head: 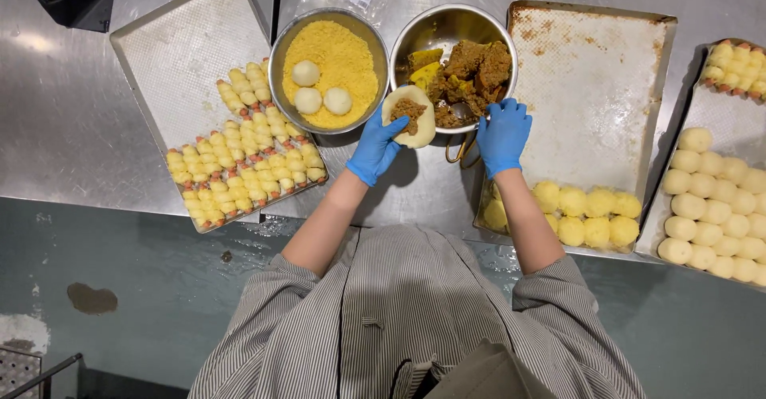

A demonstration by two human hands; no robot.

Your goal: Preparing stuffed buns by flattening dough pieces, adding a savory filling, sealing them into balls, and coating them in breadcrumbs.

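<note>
My left hand [375,148], in a blue glove, holds a flat round of pale dough [420,120] with a lump of brown filling on it. It sits just in front of a steel bowl [447,25] full of brown meat filling [471,76]. My right hand [503,134], also gloved in blue, rests at the bowl's near rim with fingers bent; whether it holds a tool is unclear. To the left, a second steel bowl [279,56] holds yellow crumbs [343,56] and three white dough balls [307,73].
A tray [175,40] at left carries several rows of small crumbed rolls [243,163]. A browned tray [590,72] at right holds yellow crumbed balls [586,215] at its near end. Far right, another tray [706,112] holds pale dough balls [714,207]. The steel table edge [120,203] runs below.
</note>
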